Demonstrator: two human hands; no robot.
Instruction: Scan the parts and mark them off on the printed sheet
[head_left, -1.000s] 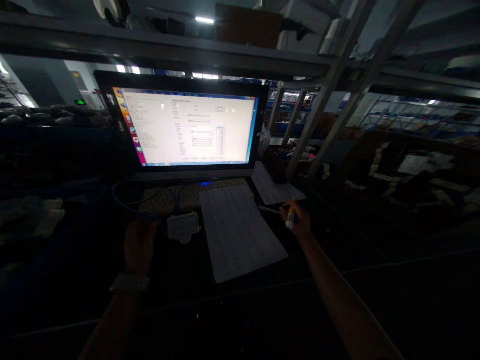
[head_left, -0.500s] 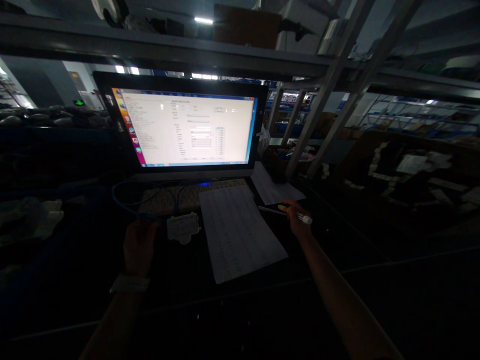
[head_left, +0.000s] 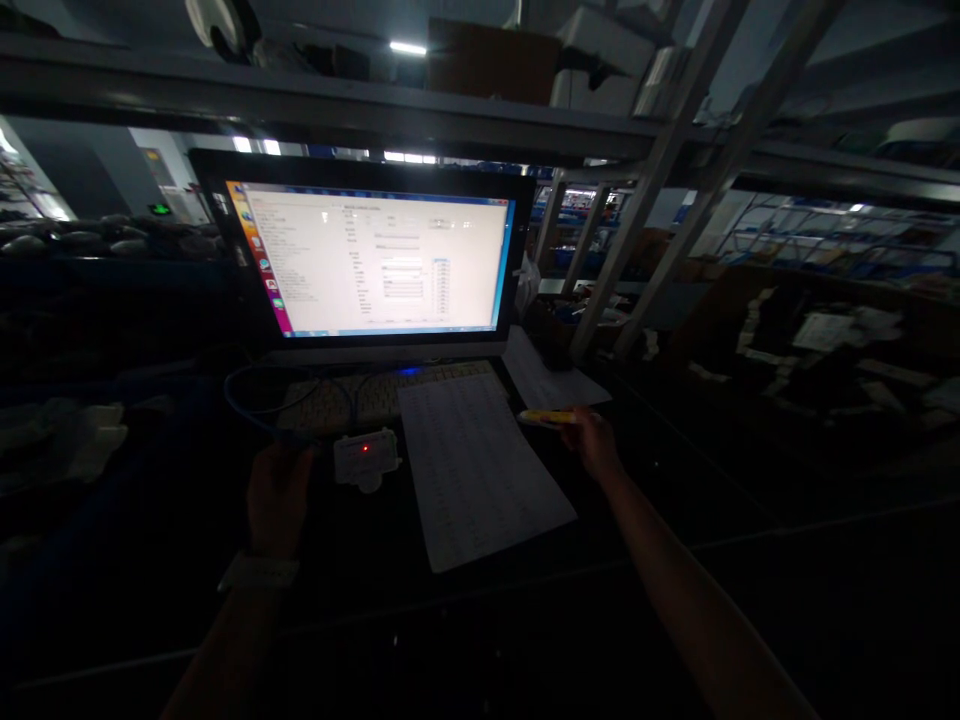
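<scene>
My right hand (head_left: 595, 442) is closed on a yellow marker (head_left: 546, 417) that lies level and points left over the edge of a printed sheet (head_left: 480, 465). My left hand (head_left: 279, 492), a pale band on its wrist, rests closed on the dark bench beside a small white device (head_left: 365, 455) whose red light is lit. A blue cable (head_left: 259, 415) loops from that hand's side toward the device. What the left fingers grip is too dark to make out.
A lit monitor (head_left: 375, 258) stands behind a pale keyboard (head_left: 352, 392). A second sheet (head_left: 544, 375) lies right of it. Slanted metal struts (head_left: 637, 220) rise at right under a shelf. Dim clutter lies far left and far right.
My right hand turned the marker from upright, through pointing right, to lying level and pointing left. A red light has come on at the white device. The left hand stayed put.
</scene>
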